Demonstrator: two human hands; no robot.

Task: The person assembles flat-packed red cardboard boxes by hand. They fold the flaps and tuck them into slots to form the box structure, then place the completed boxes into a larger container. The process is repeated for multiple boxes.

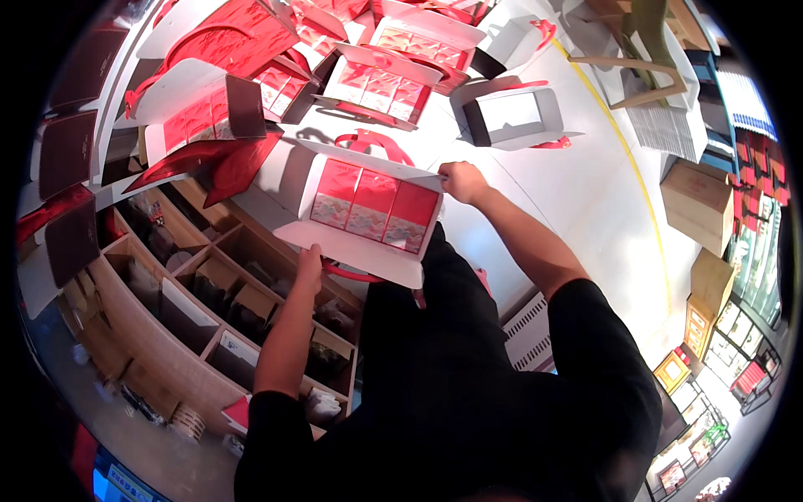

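In front of me an open gift box [350, 238] with white inner flaps is tilted toward me. Three red packs [374, 206] with a pale pattern stand side by side inside it. My left hand [309, 269] is closed on the near flap at its left end. At the far right corner, the fingers of my right hand [462, 181] pinch the box's edge. A red ribbon handle [386, 144] loops up behind the box, and another strip of red ribbon hangs below the near flap.
Several similar open boxes [381, 88] with red packs crowd the white table [535, 192] farther off. An open box [512, 115] with no packs showing lies at the right. Wooden compartments [201, 251] holding cartons sit at the left. Beyond the table's right edge stands a tan carton [698, 203].
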